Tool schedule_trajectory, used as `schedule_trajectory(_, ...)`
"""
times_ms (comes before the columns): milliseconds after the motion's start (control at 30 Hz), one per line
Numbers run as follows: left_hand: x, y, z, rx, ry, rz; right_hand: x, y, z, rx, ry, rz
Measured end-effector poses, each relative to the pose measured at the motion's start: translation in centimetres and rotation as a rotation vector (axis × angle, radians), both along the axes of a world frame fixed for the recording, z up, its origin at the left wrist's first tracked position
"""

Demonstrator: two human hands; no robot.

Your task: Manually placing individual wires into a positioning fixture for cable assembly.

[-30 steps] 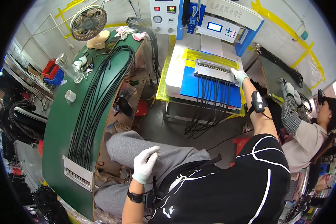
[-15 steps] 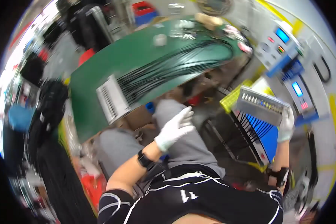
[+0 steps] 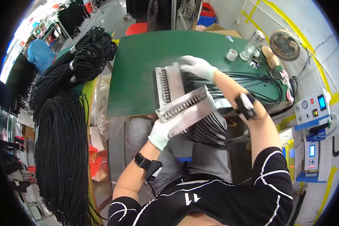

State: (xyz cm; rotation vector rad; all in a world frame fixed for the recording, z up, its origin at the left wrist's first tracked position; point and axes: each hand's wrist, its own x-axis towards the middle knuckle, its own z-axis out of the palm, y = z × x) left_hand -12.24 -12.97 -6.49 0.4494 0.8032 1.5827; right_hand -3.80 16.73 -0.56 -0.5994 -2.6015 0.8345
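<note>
My left hand (image 3: 160, 132), in a white glove, grips a metal cable fixture (image 3: 188, 109) by its lower left end. This fixture is tilted above my lap, with a row of metal connector ends along it and black cables (image 3: 209, 130) hanging below. Behind it, a second metal fixture (image 3: 175, 84) with a similar row lies on the green table, partly covered by the first. Its black cables (image 3: 248, 78) stretch to the right across the table. At that second fixture's far right corner is my right hand (image 3: 198, 67), also white-gloved, fingers apart; contact is unclear.
The green table (image 3: 139, 56) spreads in front of me. A tape roll (image 3: 232, 55), a glass jar (image 3: 252, 45) and a fan (image 3: 285, 44) are at its far right. Thick bundles of black cable (image 3: 62, 147) lie on the left. Machines with lit screens (image 3: 312, 107) stand on the right.
My view has swung from the right toward the table. The cabled fixture has passed from my right hand into my left, over my lap. My right hand has reached the other fixture.
</note>
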Motion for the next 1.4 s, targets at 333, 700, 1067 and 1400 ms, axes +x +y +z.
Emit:
schedule_trajectory(333,-2.5,1.4,-1.5,-0.098,0.013,-0.012,-10.7,-0.4,2.6,0.253,-0.779,0.009)
schedule_trajectory(700,-3.2,1.7,-1.6,0.166,0.228,-0.185,9.4,-7.6,14.4,0.728,0.073,-0.207)
schedule_trajectory(1067,-6.9,10.7,-1.8,0.108,0.171,-0.227,39.9,-19.2,35.4,0.477,1.212,-0.693)
schedule_trajectory(1400,-7.0,11.7,-0.7,-0.018,0.221,-0.313,64.0,-38.0,26.7,-0.528,1.033,-0.608)
